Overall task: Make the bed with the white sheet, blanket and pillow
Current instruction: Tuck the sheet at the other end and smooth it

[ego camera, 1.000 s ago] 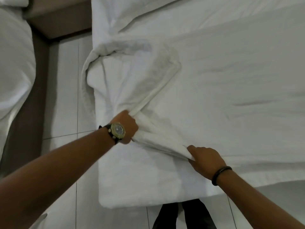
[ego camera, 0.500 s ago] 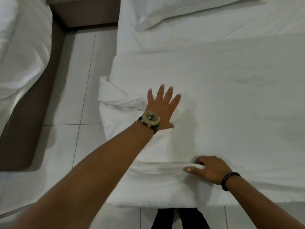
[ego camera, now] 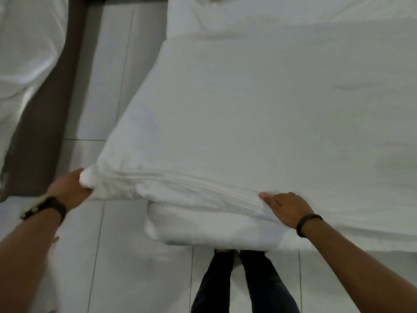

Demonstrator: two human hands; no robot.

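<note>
A white blanket (ego camera: 259,105) covers the bed, smooth over most of its top. At the bed's near left corner my left hand (ego camera: 67,188) grips the bunched corner of the blanket and holds it out past the mattress edge, above the floor. My right hand (ego camera: 286,207) rests on the near edge, fingers closed on a ridge of folds that runs between both hands. Under that ridge the white sheet (ego camera: 203,227) wraps the mattress corner. A white pillow (ego camera: 203,1) shows only partly at the top edge.
A second bed (ego camera: 24,64) with white bedding and a brown base stands at the left. A strip of pale floor tiles (ego camera: 106,75) separates the two beds. My legs in dark trousers (ego camera: 243,283) stand on the tiles against the bed's near edge.
My left hand left the top of the blanket, where it lay flat with spread fingers, and now grips the corner, pulled out to the left. My right hand stays on the near edge.
</note>
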